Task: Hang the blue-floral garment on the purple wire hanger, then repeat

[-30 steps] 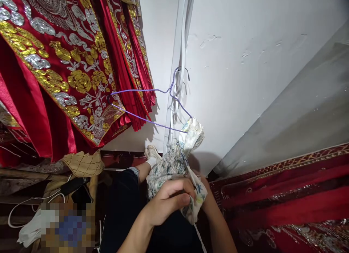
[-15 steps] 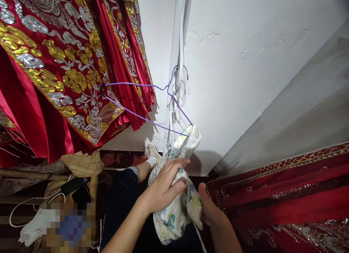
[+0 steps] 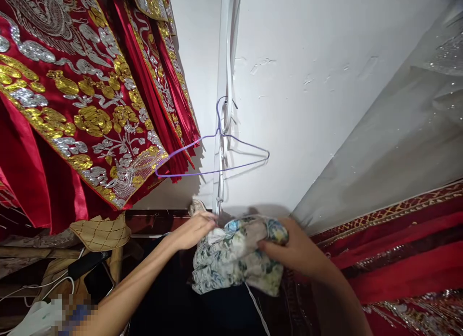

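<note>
A bunched white garment with a blue, green and yellow floral print (image 3: 235, 259) is held up in front of my lap. My left hand (image 3: 200, 227) is closed at its upper left edge, its fingertips partly hidden by the fabric. At the other end, my right hand (image 3: 284, 242) grips the cloth, with the thumb on the near side and the fingers behind it. Part of the fabric is smeared by motion. Above both hands, a bare purple wire hanger (image 3: 217, 172) hangs from the white rack on the wall, with no cloth on it.
Red robes with gold and silver embroidery (image 3: 94, 119) hang at left, overlapping the hanger's left end. Red beaded fabric (image 3: 405, 254) lies at lower right beside a translucent grey cover (image 3: 379, 133). A wooden stand at lower left holds a phone (image 3: 99, 283) and white cables.
The floral garment has come off the hanger's right end and moved down. The hanger has swung level. My right hand has taken hold of the cloth; my left has shifted to its left edge.
</note>
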The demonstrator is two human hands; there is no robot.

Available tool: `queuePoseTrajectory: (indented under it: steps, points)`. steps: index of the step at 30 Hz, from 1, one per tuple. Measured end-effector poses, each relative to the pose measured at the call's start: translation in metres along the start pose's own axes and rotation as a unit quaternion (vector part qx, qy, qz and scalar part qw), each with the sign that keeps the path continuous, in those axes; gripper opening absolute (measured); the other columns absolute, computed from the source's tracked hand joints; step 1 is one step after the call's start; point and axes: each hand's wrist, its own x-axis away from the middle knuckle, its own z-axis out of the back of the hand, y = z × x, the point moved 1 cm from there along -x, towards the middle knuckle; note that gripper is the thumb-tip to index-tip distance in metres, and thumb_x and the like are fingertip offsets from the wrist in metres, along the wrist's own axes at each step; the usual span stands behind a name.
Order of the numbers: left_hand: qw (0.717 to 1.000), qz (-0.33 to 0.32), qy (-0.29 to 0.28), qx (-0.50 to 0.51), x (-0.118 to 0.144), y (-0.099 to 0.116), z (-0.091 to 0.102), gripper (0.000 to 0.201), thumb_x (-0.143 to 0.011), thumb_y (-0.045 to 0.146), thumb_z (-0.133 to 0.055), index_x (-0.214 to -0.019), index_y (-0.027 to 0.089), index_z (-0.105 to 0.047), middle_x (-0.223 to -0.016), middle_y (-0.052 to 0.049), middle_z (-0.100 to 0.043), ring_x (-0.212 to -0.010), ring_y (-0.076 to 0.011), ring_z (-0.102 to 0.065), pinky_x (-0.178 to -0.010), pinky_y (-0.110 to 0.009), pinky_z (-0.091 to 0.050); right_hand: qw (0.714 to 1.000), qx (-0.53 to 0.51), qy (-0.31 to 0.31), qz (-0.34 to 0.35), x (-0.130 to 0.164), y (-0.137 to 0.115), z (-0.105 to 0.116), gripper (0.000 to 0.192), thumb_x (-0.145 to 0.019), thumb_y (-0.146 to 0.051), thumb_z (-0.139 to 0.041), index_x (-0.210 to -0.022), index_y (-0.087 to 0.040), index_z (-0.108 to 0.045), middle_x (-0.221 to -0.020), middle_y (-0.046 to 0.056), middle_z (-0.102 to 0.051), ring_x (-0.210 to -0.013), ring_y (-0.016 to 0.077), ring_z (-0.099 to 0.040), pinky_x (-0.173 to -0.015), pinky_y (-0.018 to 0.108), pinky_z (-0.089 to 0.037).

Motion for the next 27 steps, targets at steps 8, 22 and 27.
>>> queuePoseTrajectory:
  steps: [8,22,27]
  points:
    - [0.978,0.107,-0.142,-0.106,0.042,0.009,0.051,0.043,-0.091,0.056,-0.057,-0.074,0.016,-0.06,-0.068,0.0,-0.051,-0.061,-0.0131,-0.042,-0.058,-0.023,-0.031,0.928,0.044,0.336,0.155,-0.099,0.005,0.039,0.043,-0.074,-0.017,-0.059,-0.115,-0.018,-0.069,-0.087,0.004,-0.072,-0.062,0.0165,-0.058,-0.058,0.027,-0.046]
    - [0.899,0.072,0.031,-0.431,0.038,0.015,0.118,0.036,-0.095,0.034,-0.042,-0.109,0.018,-0.071,-0.157,-0.014,-0.045,-0.148,-0.031,-0.039,-0.12,-0.046,-0.033,0.977,0.086,0.121,0.155,-0.123,0.023,0.024,0.032,-0.08,-0.018,-0.05,-0.101,-0.016,-0.073,-0.084,0.002,-0.073,-0.08,0.0207,-0.063,-0.068,0.026,-0.044]
    - [0.915,-0.042,0.167,-0.366,0.02,0.044,0.103,0.031,-0.101,0.033,-0.035,-0.102,0.019,-0.063,-0.156,-0.014,-0.045,-0.151,-0.028,-0.033,-0.121,-0.048,-0.032,0.984,0.085,0.096,0.121,-0.103,0.003,0.032,0.023,-0.08,-0.021,-0.05,-0.091,-0.017,-0.07,-0.078,0.001,-0.068,-0.079,0.0196,-0.059,-0.065,0.025,-0.041]
